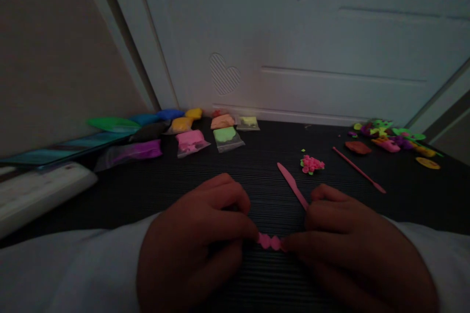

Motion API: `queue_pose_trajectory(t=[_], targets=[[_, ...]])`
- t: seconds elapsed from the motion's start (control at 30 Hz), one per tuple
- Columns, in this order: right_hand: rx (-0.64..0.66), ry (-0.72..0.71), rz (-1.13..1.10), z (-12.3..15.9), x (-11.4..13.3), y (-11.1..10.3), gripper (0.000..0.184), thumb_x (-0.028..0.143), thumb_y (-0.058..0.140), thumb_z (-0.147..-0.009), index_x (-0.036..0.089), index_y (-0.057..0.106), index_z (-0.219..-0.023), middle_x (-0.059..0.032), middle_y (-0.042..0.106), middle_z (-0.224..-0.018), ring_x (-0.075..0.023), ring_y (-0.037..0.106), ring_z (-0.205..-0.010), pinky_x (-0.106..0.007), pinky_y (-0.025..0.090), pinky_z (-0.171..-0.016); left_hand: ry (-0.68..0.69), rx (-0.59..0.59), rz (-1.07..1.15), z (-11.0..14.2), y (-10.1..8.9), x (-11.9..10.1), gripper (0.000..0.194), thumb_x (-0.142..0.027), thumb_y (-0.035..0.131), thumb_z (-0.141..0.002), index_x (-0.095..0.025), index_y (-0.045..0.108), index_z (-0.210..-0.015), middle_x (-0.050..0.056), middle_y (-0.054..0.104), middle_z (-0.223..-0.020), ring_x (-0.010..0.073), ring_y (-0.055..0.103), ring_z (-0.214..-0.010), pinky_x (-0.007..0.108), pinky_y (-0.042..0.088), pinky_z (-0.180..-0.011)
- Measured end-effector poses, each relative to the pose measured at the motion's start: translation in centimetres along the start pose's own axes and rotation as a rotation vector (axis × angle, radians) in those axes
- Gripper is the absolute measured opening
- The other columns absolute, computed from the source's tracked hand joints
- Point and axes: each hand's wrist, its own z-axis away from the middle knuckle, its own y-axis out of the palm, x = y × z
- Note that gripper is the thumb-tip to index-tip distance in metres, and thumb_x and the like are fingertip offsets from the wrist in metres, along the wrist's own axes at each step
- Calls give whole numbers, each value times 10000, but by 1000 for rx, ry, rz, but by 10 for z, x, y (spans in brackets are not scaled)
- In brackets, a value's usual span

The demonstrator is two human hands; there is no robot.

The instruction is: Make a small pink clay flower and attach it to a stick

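A short strip of pink modelling clay (pixel 270 242), shaped like linked diamonds, stretches between my two hands just over the dark table. My left hand (pixel 200 244) pinches its left end with thumb and forefinger. At the other end, the fingertips of my right hand (pixel 352 244) are closed on the strip, the remaining fingers curled. A pink plastic clay knife (pixel 293 184) points away from me; its near end disappears behind my right hand, and I cannot tell whether the fingers touch it. Beyond it sits a small cluster of pink clay flowers (pixel 312 164) with green bits.
Bags of coloured clay, including a pink one (pixel 191 142) and a green one (pixel 226 138), lie at the back left. A white power strip (pixel 44 195) is at far left. A thin pink tool (pixel 360 170) and several colourful clay pieces (pixel 389 138) lie right. A white panel (pixel 312 49) stands behind.
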Motion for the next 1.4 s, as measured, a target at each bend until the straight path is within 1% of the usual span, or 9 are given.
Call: queue_pose_trajectory(t=[0.27,0.47,0.6,0.67,0.83,1.0,1.13,1.27,1.4], targets=[[26,-18,8,-1,0,0,224,160,367,-760,214,573,-830,-3,470,-605,-110,416,-582,-311,244,-613,38,52,-5,0,-1,1,312,-20,406,-598,-207,601,-752,14,456,-737,142,399,-704,266,325,-592],[18,-15,-7,-1,0,1,229,158,358,-763,204,576,-816,-6,471,-593,-107,410,-578,-305,249,-615,52,86,2,0,-2,0,295,-23,412,-596,-196,604,-738,15,457,-727,142,400,-697,270,329,-596],[26,-10,-14,-2,1,0,230,153,355,-763,197,576,-803,-9,477,-600,-109,411,-584,-310,251,-623,36,55,0,0,-3,-1,285,-20,411,-605,-184,598,-743,16,457,-738,138,401,-698,269,320,-598],[36,-3,-12,-2,1,0,223,152,364,-762,202,574,-815,-9,479,-609,-113,415,-594,-312,249,-626,38,43,2,0,-3,-1,296,-26,404,-622,-191,595,-776,15,457,-738,135,403,-694,265,316,-592],[50,-12,-1,-2,1,-1,213,136,378,-752,200,569,-822,-6,484,-620,-111,425,-609,-304,253,-635,70,75,-16,1,-4,0,330,-56,393,-648,-227,593,-847,15,457,-739,135,407,-684,259,322,-581],[56,-19,9,-2,1,-2,220,135,370,-752,189,570,-827,-7,482,-620,-106,420,-598,-306,260,-640,83,92,-27,0,-3,1,331,-56,405,-629,-227,602,-832,19,460,-736,140,403,-690,258,325,-579],[51,-23,16,-1,1,-2,232,137,377,-754,191,562,-883,-4,481,-628,-104,422,-599,-307,260,-634,57,103,-13,0,-2,1,350,-37,413,-617,-229,606,-836,15,455,-724,146,402,-703,270,315,-585],[57,-19,-7,-1,1,-1,240,125,398,-747,187,552,-920,-3,483,-637,-104,417,-600,-316,259,-646,53,116,-2,0,-1,0,325,-32,426,-619,-211,606,-822,16,457,-722,146,395,-706,277,310,-596],[48,-14,-9,-1,2,1,232,126,401,-746,190,556,-906,-6,491,-639,-111,423,-611,-315,263,-639,46,96,1,0,2,-1,262,-48,416,-666,-190,599,-787,20,467,-718,143,396,-707,278,311,-606]])
